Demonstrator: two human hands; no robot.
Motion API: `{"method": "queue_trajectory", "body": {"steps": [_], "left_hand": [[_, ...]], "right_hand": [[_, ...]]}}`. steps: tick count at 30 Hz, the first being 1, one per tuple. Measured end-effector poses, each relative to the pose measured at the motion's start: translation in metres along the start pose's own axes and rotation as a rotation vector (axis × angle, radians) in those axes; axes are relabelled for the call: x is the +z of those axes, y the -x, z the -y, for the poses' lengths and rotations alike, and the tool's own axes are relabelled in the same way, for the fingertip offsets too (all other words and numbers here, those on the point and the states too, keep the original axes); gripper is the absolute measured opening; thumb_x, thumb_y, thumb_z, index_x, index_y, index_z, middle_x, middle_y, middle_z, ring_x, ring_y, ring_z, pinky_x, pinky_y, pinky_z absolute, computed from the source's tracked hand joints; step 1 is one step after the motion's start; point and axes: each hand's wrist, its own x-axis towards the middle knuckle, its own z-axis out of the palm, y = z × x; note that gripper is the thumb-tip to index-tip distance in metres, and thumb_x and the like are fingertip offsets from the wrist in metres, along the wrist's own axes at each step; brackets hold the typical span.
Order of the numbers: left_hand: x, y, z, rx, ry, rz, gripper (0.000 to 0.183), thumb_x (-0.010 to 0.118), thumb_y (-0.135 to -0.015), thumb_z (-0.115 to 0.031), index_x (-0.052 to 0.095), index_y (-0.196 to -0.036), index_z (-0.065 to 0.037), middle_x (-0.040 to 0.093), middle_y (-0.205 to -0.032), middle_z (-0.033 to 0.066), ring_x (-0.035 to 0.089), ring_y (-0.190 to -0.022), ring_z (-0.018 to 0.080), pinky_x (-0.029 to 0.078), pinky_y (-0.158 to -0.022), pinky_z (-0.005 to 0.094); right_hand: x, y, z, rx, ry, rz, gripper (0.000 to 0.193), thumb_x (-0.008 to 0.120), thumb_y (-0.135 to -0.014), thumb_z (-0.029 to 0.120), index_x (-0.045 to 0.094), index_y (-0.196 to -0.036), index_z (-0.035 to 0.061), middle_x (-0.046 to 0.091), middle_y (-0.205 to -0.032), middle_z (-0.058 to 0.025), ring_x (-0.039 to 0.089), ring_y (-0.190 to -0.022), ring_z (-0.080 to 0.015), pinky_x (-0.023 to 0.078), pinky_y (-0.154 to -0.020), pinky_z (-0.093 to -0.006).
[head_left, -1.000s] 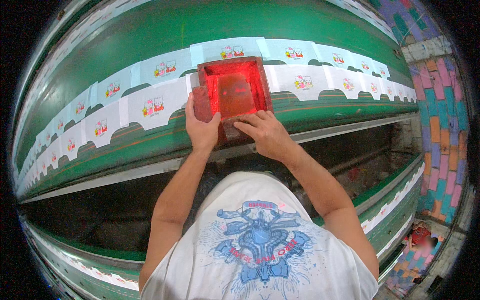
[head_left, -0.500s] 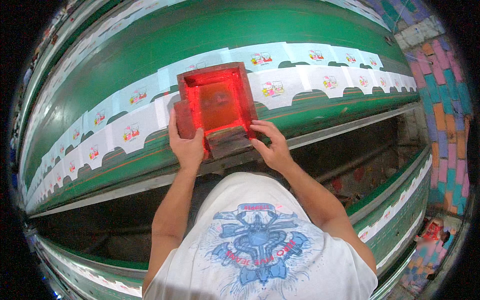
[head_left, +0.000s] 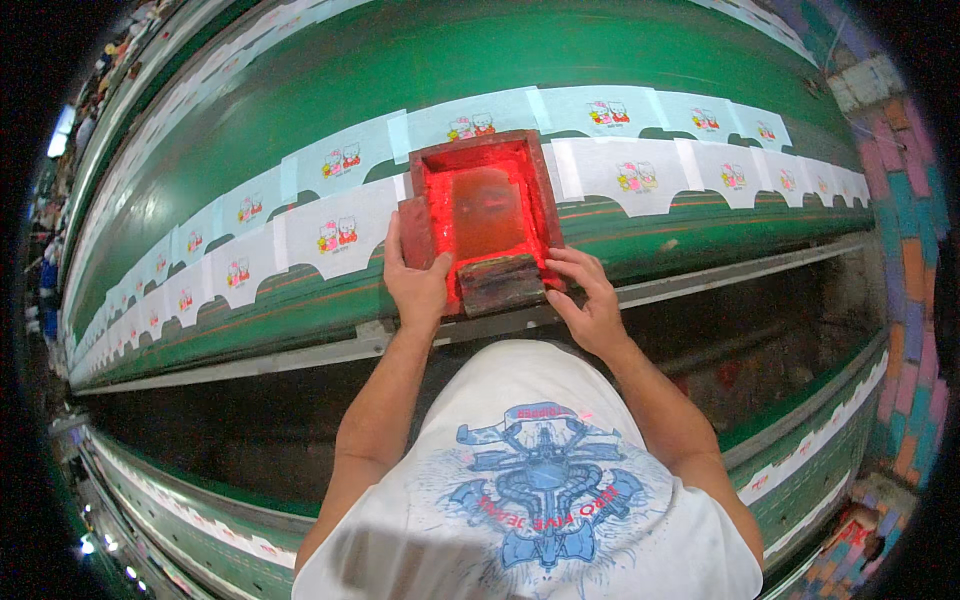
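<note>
Item: red-inked printing screen frame [head_left: 482, 215], centre frame, lying on the white fabric pieces [head_left: 330, 235]. Our left hand [head_left: 418, 285] and right hand [head_left: 590, 300] gripped its near corners, fingers curled. Risk we judged: skewed placement would smear the prints.

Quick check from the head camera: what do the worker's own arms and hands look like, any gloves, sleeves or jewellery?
Both forearms are bare to the short sleeves of a white T-shirt with a blue and red printed graphic. The left hand and right hand wear no gloves; no rings, watch or bands are visible.
</note>
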Motion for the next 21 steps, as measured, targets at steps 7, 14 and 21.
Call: {"method": "queue_trajectory", "body": {"steps": [7, 14, 21], "left_hand": [[0.002, 0.0, -0.001, -0.05, -0.045, -0.014, 0.105, 0.089, -0.079, 0.006, 0.046, -0.175, 0.003, 0.058, -0.17, 0.0207, 0.056, -0.157, 0.0308, 0.043, -0.134, 0.0434], [0.002, -0.001, 0.009, -0.024, -0.001, -0.001, 0.103, 0.089, -0.079, 0.005, 0.047, -0.174, 0.004, 0.058, -0.17, 0.0206, 0.056, -0.157, 0.0306, 0.043, -0.134, 0.0429], [0.004, -0.002, 0.014, 0.017, 0.01, 0.012, 0.106, 0.086, -0.08, 0.014, 0.042, -0.176, 0.003, 0.059, -0.169, 0.0195, 0.061, -0.152, 0.0286, 0.049, -0.13, 0.0421]], "right_hand": [[-0.007, -0.007, 0.002, -0.171, 0.114, 0.027, 0.048, 0.088, -0.092, 0.008, 0.077, -0.138, 0.0081, 0.07, -0.152, -0.0183, 0.06, -0.149, -0.0459, 0.047, -0.126, -0.0571], [0.011, -0.025, 0.029, -0.426, 0.369, 0.276, 0.059, 0.092, -0.082, 0.012, 0.076, -0.139, 0.0087, 0.069, -0.151, -0.016, 0.063, -0.144, -0.0405, 0.053, -0.117, -0.0549], [0.014, -0.052, 0.045, -0.48, 0.554, 0.416, 0.046, 0.077, -0.089, 0.009, 0.078, -0.134, 0.0045, 0.076, -0.132, -0.0158, 0.072, -0.123, -0.0355, 0.057, -0.107, -0.0495]]}}
